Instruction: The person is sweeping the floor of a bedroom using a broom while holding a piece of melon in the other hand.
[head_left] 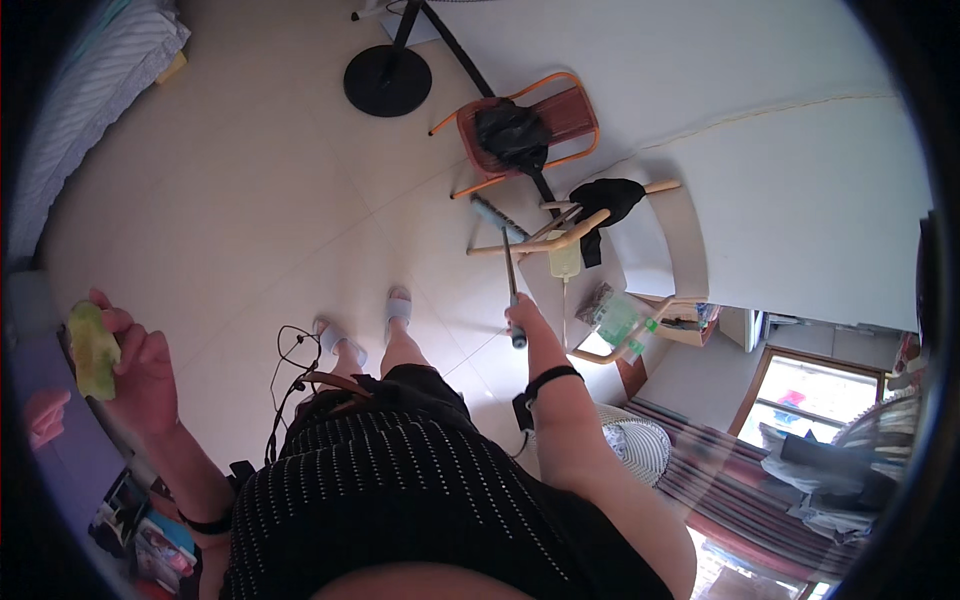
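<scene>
My left hand [145, 370] is raised at the left, its fingers closed on a pale green piece [93, 352] that looks like a slice of fruit; I cannot tell which kind. Out in front on the right, my right hand [522, 312] is wrapped round the handle of a broom [511, 265]. The grey bristle head [498, 215] rests on the floor beside a wooden chair's legs. Below my left hand, a pink cloth-like thing [46, 415] lies on a purple surface.
A wooden armchair [575, 235] with black cloth, a yellow fly swatter [565, 255] and green bottles [618, 320] stand right of the broom. Farther off are a red chair [570, 115] with a black bag and a round black stand base [388, 80]. A bed [95, 90] is far left.
</scene>
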